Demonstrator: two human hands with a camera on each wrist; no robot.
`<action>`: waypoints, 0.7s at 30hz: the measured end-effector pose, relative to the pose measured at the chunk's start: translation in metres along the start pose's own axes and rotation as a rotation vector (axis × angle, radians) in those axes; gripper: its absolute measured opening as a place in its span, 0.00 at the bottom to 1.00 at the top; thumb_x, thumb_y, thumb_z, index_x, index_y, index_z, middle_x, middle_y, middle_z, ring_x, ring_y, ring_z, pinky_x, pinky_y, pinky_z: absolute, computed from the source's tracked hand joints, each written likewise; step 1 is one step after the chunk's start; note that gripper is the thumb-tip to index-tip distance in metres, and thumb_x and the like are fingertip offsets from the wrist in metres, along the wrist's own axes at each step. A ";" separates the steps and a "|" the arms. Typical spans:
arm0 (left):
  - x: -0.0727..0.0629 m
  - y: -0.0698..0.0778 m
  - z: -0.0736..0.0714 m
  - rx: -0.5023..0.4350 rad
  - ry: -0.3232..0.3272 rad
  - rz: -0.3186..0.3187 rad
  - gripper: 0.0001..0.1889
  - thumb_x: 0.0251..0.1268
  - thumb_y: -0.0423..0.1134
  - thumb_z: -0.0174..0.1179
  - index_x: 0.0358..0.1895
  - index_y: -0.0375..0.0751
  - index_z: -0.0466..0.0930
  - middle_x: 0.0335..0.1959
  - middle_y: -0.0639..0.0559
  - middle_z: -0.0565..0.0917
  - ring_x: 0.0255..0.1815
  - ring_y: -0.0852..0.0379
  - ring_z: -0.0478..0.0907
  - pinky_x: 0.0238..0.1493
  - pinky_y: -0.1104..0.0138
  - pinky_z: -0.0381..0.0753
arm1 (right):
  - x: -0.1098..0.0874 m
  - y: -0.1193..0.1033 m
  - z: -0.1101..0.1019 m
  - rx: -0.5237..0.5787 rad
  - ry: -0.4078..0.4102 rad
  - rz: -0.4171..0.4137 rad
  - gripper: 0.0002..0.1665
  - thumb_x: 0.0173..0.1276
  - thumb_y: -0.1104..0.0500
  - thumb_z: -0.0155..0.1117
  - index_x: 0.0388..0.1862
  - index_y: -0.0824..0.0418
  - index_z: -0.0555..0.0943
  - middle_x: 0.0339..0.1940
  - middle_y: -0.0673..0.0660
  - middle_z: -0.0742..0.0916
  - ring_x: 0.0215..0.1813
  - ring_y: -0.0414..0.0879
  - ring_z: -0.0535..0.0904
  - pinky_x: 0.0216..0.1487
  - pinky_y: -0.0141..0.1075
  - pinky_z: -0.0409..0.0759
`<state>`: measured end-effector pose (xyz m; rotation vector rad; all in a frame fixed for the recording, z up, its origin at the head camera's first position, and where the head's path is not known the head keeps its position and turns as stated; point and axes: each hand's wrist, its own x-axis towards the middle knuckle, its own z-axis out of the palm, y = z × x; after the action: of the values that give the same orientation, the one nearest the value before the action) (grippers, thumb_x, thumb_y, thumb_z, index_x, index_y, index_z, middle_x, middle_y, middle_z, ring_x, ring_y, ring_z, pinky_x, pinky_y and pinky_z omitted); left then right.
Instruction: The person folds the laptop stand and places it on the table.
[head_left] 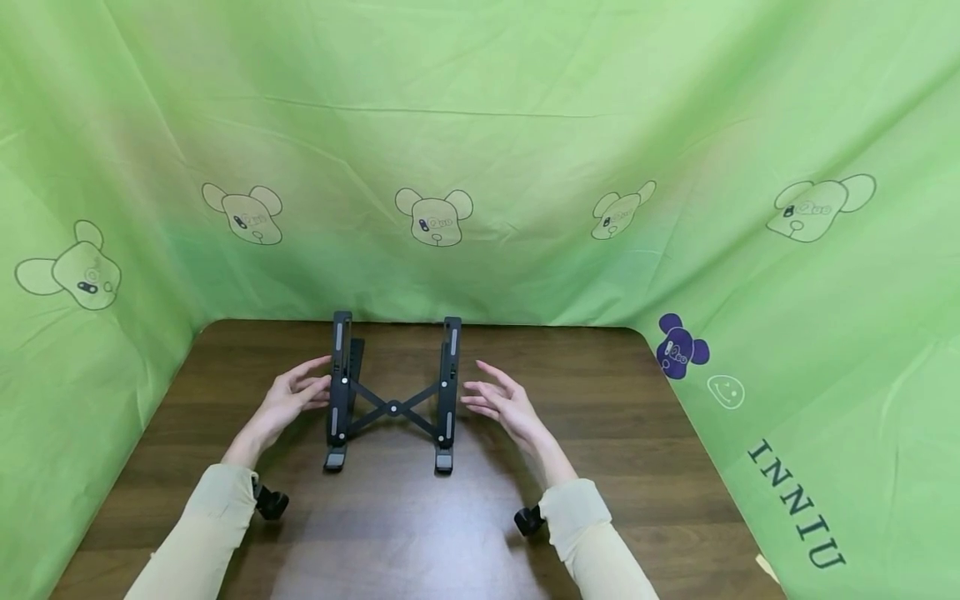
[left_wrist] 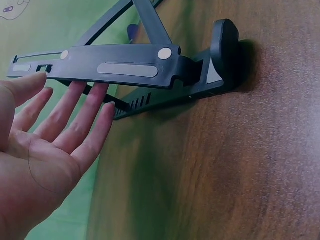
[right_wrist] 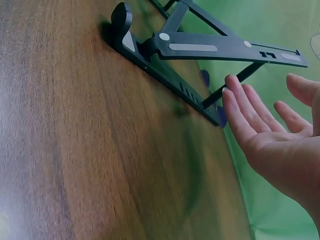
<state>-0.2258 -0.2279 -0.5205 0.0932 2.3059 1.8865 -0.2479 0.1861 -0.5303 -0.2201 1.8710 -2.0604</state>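
Observation:
A black folding laptop stand (head_left: 393,408) stands unfolded near the back of the table, its two side rails joined by crossed bars. Grey pads line the rails, and small upturned lips show at the front ends. Beside the left rail is my left hand (head_left: 294,398), fingers loosely extended, fingertips right at the rail's outer edge. In the left wrist view the fingertips overlap the underside of the stand's rail (left_wrist: 125,66). My right hand (head_left: 507,402) hovers to the right of the stand with a gap between, fingers relaxed and palm turned toward it. The right wrist view shows its fingertips near the stand's rear strut (right_wrist: 250,71).
The stand rests on a brown wood-grain table (head_left: 600,400). A green curtain (head_left: 480,150) printed with bear heads hangs behind the table and along both sides. A small pale object (head_left: 767,568) lies at the table's right edge.

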 end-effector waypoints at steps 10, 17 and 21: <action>0.004 0.002 0.000 -0.004 -0.001 -0.003 0.32 0.89 0.40 0.56 0.86 0.32 0.61 0.59 0.30 0.90 0.43 0.68 0.88 0.53 0.70 0.91 | 0.008 -0.001 0.012 -0.054 0.008 0.034 0.36 0.89 0.65 0.52 0.91 0.63 0.56 0.76 0.81 0.77 0.56 0.45 0.93 0.66 0.38 0.90; 0.005 0.003 0.000 -0.009 -0.004 -0.015 0.32 0.89 0.39 0.56 0.86 0.31 0.60 0.57 0.33 0.91 0.42 0.68 0.88 0.53 0.71 0.91 | 0.010 -0.002 0.017 -0.072 0.001 0.033 0.37 0.89 0.67 0.52 0.91 0.63 0.57 0.75 0.82 0.78 0.51 0.40 0.92 0.68 0.43 0.90; 0.005 0.003 0.001 0.008 -0.013 -0.014 0.32 0.89 0.38 0.56 0.86 0.30 0.59 0.61 0.29 0.89 0.43 0.68 0.88 0.56 0.67 0.92 | 0.013 -0.002 0.020 -0.067 0.006 0.035 0.36 0.88 0.68 0.51 0.90 0.64 0.58 0.74 0.82 0.79 0.47 0.38 0.91 0.65 0.40 0.91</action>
<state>-0.2307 -0.2253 -0.5179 0.0902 2.2995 1.8652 -0.2529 0.1628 -0.5272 -0.1970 1.9355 -1.9802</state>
